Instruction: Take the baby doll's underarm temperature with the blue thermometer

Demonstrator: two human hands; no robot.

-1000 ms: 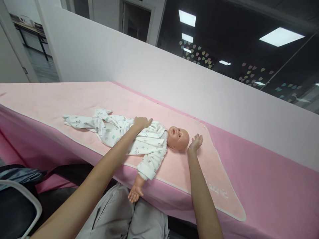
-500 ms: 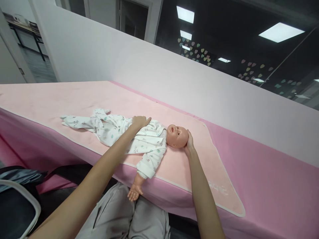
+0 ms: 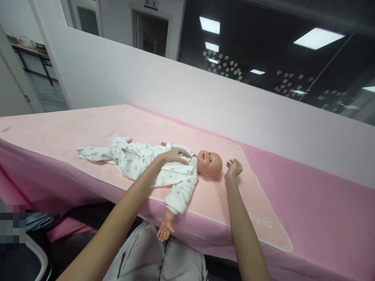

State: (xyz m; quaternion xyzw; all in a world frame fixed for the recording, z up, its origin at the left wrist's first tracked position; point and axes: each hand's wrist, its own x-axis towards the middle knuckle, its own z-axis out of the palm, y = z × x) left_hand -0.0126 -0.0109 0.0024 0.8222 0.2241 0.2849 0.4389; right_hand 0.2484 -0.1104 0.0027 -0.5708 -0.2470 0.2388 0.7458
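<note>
A baby doll (image 3: 209, 164) lies on its back, head to the right, in a white printed sleepsuit (image 3: 170, 175). My left hand (image 3: 175, 155) rests on the doll's upper chest, thumb and fingers apart near the collar. Just right of the head, my right hand (image 3: 234, 168) is raised slightly off it, palm up with loosely curled fingers and nothing in them. One doll arm (image 3: 166, 226) hangs over the near table edge. The doll's other hand (image 3: 163, 144) shows at the far side, partly hidden by the sleepsuit.
A pale pink mat (image 3: 252, 195) lies under the doll on a pink-covered table (image 3: 328, 187). Behind it runs a low white wall (image 3: 152, 84) topped by dark glass. At lower left, a chair (image 3: 39, 253) stands near my legs.
My right hand has let go of the doll's head and moved right. The left hand has slid from the doll's belly up toward the collar. The doll's far hand now shows.
</note>
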